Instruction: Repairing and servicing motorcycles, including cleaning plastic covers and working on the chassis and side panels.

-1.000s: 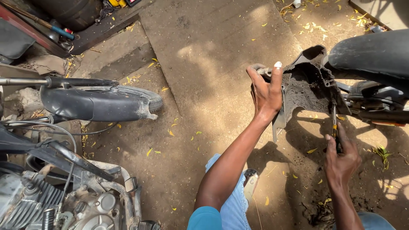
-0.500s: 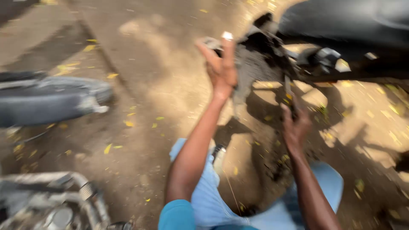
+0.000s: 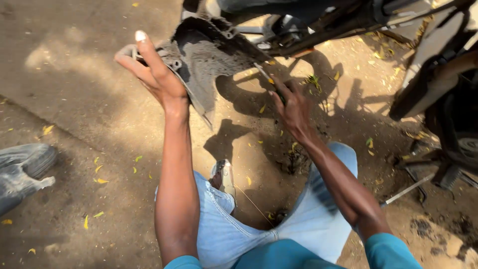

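A dirty black plastic mudguard panel hangs from the underside of a motorcycle frame at the top of the head view. My left hand grips the panel's left edge, fingers wrapped over it. My right hand holds a screwdriver with a green handle, its shaft pointing up-left toward the panel's right side near the frame. I sit on the dirt ground in light blue jeans below both hands.
A grey bodywork piece lies on the ground at the left edge. A wheel and dark machine parts fill the right side. A thin metal rod lies in the dirt at lower right. Yellow leaves dot the ground.
The camera has swung right and down, moving closer to the panel. The engine and seat at the left have left the view. Both hands keep their hold on panel and screwdriver.
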